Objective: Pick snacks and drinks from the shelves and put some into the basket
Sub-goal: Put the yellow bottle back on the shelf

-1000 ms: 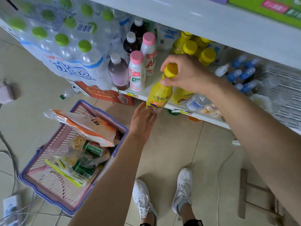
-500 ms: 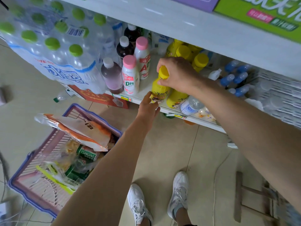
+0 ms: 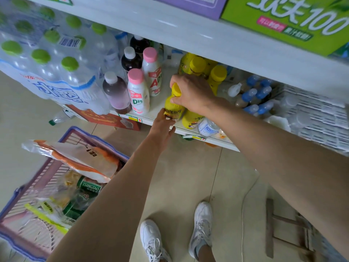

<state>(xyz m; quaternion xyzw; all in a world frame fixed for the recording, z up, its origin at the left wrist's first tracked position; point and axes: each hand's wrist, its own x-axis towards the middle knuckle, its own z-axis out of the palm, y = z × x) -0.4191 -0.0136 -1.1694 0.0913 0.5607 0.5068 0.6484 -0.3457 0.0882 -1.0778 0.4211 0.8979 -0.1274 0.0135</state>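
**Desk:** What is happening at the lower shelf (image 3: pixel 151 118)?

**Caption:** A shopper's right hand (image 3: pixel 190 93) is clamping from above on the neck and yellow cap of a yellow drink bottle (image 3: pixel 172 108), thumb and fingers curling round it. The bottle is standing near the shelf's front edge, its long axis close to upright and tipping slightly.

**Desk:** And the other hand?

**Caption:** The left hand (image 3: pixel 163 125) is reaching up from below and touching the bottle's base at the shelf lip; its fingers are hidden behind the palm, so whether it is gripping cannot be told. It is the nearer hand to the purple basket (image 3: pixel 79 132).

**Desk:** Where is that basket lying?

**Caption:** Down and to the left of both hands, on the tiled floor, well apart from the shelf, already holding a snack bag (image 3: pixel 75 159) and a Tsingtao can (image 3: pixel 89 186). Any transfer is likely running downward and leftward, bottle base leading.
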